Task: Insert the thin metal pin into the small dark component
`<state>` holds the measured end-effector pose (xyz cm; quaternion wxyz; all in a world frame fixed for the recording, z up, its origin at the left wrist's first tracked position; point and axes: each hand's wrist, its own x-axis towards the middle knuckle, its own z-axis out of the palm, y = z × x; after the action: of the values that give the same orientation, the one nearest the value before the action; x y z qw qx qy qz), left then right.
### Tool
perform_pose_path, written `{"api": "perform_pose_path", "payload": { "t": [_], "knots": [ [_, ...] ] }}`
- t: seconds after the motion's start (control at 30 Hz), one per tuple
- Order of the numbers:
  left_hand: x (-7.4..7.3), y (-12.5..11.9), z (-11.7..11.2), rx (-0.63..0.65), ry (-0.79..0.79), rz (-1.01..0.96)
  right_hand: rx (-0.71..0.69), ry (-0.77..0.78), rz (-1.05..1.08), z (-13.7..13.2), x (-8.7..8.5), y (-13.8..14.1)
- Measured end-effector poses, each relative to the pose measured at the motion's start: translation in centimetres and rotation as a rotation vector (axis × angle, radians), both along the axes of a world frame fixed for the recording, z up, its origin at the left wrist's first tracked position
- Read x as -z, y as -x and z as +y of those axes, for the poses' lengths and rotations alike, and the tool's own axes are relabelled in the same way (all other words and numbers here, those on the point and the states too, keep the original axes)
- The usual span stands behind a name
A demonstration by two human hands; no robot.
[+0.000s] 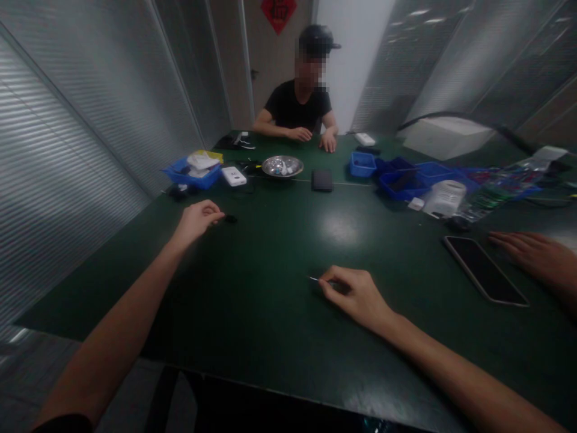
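Note:
On the left side of the green table [265, 313], my left hand [197, 220] is closed in a pinch at the edge of a small black object [231, 219]. What kind of object that is, I cannot make out. Nearer the front, my right hand [354, 291] pinches a thin metal piece [313, 278], whose bright tip sticks out to the left past the thumb and forefinger. The rest of that piece is hidden by my fingers. The two hands are well apart.
Across the table sits a person in a black cap [318, 42]. Another person's hand [536, 249] lies at right beside a phone [484, 270]. Behind stand a metal bowl [300, 171], a black square object [322, 180], a white device [234, 176], and blue bins [363, 165].

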<state>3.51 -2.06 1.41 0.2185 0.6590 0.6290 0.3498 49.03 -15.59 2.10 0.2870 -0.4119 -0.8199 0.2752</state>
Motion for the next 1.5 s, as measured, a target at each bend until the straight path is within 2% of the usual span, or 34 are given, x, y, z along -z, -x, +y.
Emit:
{"api": "perform_pose_path", "payload": {
  "t": [0.07, 0.17, 0.43, 0.63, 0.7, 0.87, 0.93, 1.03, 1.2, 1.5],
  "knots": [
    [-0.3, -0.5, 0.0, 0.016, 0.008, -0.117, -0.005, 0.005, -0.001, 0.0, 0.0, 0.0],
    [-0.5, -0.9, 0.0, 0.020, 0.039, -0.193, -0.008, 0.013, 0.001, 0.0, -0.2, 0.0],
    [-0.4, -1.5, -0.1, 0.016, 0.044, -0.153, -0.018, 0.008, 0.012, -0.1, 0.0, 0.0],
    [-0.5, -1.4, -0.3, 0.050, 0.183, -0.216, -0.021, 0.011, -0.002, -0.1, -0.1, 0.0],
    [-0.3, -1.2, -0.1, 0.063, 0.171, -0.192, -0.026, 0.010, -0.006, -0.1, -0.2, 0.0],
    [0.3, -1.0, 0.3, 0.120, 0.002, 0.012, -0.030, 0.002, -0.013, -0.1, -0.1, 0.0],
    [0.3, -1.1, 0.3, 0.137, 0.019, 0.041, -0.028, -0.001, -0.009, -0.1, 0.0, 0.0],
    [0.2, -1.3, 0.3, 0.128, 0.085, 0.042, -0.027, -0.002, -0.003, 0.0, 0.1, 0.0],
    [0.4, -1.2, 0.6, 0.128, 0.107, 0.008, -0.027, -0.006, -0.014, 0.0, -0.1, 0.1],
    [0.8, -1.0, 1.5, 0.024, 0.171, -0.098, -0.028, -0.008, -0.007, 0.0, -0.2, 0.1]
  ]
}}
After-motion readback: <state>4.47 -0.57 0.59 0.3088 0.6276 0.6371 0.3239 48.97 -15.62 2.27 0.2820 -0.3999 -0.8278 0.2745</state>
